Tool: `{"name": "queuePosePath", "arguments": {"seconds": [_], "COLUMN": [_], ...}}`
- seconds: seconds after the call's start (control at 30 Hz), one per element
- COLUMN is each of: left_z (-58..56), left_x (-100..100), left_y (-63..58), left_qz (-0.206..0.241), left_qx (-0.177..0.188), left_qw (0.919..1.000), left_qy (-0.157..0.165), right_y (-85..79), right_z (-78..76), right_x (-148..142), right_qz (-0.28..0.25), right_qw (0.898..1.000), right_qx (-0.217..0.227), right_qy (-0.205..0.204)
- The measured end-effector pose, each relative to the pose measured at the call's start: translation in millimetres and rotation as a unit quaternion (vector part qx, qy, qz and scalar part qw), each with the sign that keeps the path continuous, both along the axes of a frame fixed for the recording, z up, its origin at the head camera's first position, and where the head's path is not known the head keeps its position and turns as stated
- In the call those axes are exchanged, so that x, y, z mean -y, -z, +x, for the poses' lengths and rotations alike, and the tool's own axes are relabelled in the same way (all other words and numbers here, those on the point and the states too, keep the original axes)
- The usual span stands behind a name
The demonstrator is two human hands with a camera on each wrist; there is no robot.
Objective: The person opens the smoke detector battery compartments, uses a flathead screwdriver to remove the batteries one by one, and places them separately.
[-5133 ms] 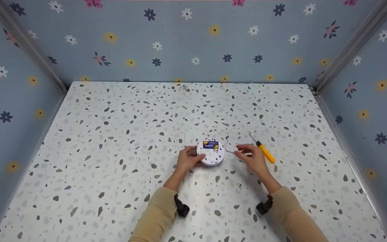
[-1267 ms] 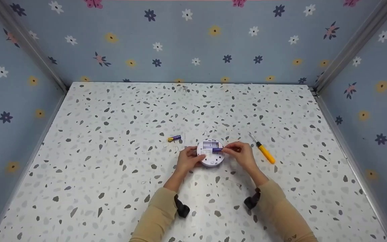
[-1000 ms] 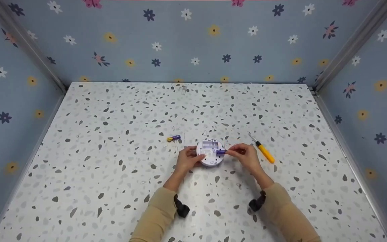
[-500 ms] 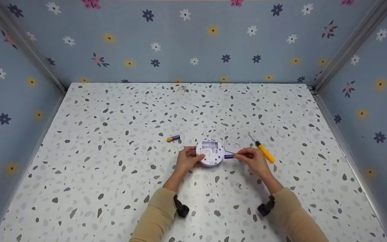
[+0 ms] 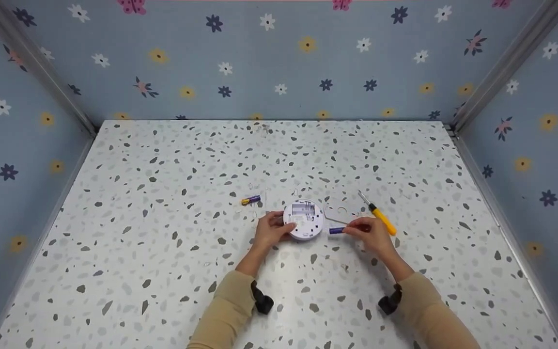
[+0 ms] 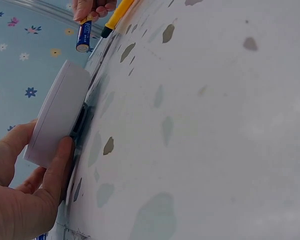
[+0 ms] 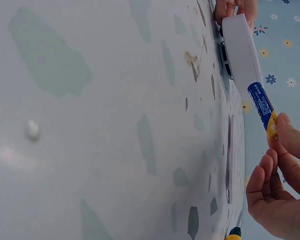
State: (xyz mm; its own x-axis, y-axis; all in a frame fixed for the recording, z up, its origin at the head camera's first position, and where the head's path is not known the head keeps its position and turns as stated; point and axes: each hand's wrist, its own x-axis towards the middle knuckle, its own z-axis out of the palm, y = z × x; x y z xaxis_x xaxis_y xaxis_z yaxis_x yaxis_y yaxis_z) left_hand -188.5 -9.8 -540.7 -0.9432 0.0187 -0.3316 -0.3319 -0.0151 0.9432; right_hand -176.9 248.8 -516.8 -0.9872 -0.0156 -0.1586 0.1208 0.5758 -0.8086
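A round white device (image 5: 310, 229), resembling a smoke detector, is tilted up off the speckled table with its bare battery compartment facing up. My left hand (image 5: 270, 231) grips its left side, thumb on the back face and fingers beneath. My right hand (image 5: 370, 236) pinches the yellow end of a blue-purple and yellow battery (image 7: 262, 106) between thumb and finger, just right of the device. In the head view a gap separates the battery from the device. A second battery (image 5: 251, 199) lies on the table to the upper left of the device.
A yellow-handled screwdriver (image 5: 383, 220) lies just beyond my right hand, its metal tip pointing away. Beside the device a thin pale flat piece (image 7: 231, 160) lies on the table, its outline hard to make out. Flowered panels (image 5: 279, 63) enclose the back and sides.
Both batteries sat in the compartment at first; one then lay on the table. The right hand has drawn the other off the device, rightward and slightly nearer. The left hand has stayed put.
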Motion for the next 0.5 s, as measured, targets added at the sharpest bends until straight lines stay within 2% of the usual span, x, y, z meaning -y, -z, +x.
{"name": "queuePosePath", "arguments": {"seconds": [0.17, 0.5], "left_z": [1.6, 0.6], "left_x": [0.1, -0.3], "left_y": [-2.6, -3.5], "left_qz": [0.007, -0.009], "left_qx": [0.007, 0.016], "left_qw": [1.0, 0.9998], "left_qy": [-0.001, -0.001], "right_y": [4.5, 7.5], "right_z": [-0.6, -1.5], "right_x": [-3.7, -5.8], "right_qz": [0.013, 0.028], "right_qw": [1.0, 0.999], "right_qx": [-0.012, 0.011], "right_qy": [-0.006, -0.012]}}
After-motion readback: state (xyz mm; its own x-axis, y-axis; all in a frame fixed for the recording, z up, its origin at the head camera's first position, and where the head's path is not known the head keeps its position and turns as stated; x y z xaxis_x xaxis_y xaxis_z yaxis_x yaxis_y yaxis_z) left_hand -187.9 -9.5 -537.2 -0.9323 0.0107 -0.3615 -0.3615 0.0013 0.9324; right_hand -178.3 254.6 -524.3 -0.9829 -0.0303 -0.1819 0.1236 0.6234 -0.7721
